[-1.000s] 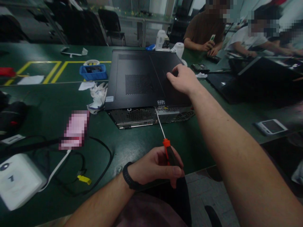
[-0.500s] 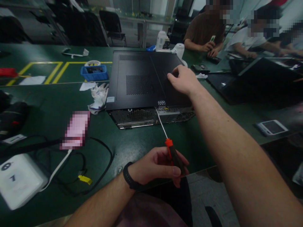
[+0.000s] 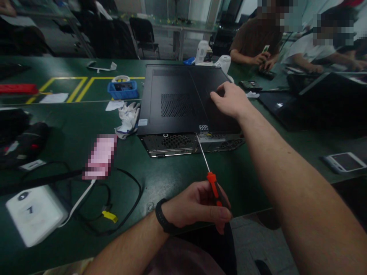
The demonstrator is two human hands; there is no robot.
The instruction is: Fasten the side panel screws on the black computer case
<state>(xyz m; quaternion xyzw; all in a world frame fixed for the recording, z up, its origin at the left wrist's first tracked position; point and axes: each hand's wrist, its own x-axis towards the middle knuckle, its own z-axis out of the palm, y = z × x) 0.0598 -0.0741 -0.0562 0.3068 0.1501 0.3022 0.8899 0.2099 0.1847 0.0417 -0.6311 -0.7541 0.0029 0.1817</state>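
Observation:
A black computer case [image 3: 177, 99] lies flat on the green table [image 3: 86, 126], its rear panel facing me. My left hand [image 3: 200, 206], with a dark band on the wrist, is wrapped round the handle of a red and black screwdriver [image 3: 211, 179]. The thin shaft points away from me, and its tip meets the upper edge of the rear panel near the middle. On the right part of the case top rests my right hand [image 3: 229, 99], fingers apart and holding nothing.
Left of the case are white gloves [image 3: 127, 118], a blue bin [image 3: 123, 89], black cables, a white box [image 3: 36, 214] and a pink blurred item [image 3: 101, 154]. To the right lie a phone-like device [image 3: 345, 162] and a laptop [image 3: 323, 99]. People sit beyond.
The view has shifted a little, so the case and both hands appear farther right. The screwdriver handle has turned slightly in my left hand. My right hand stays on the case.

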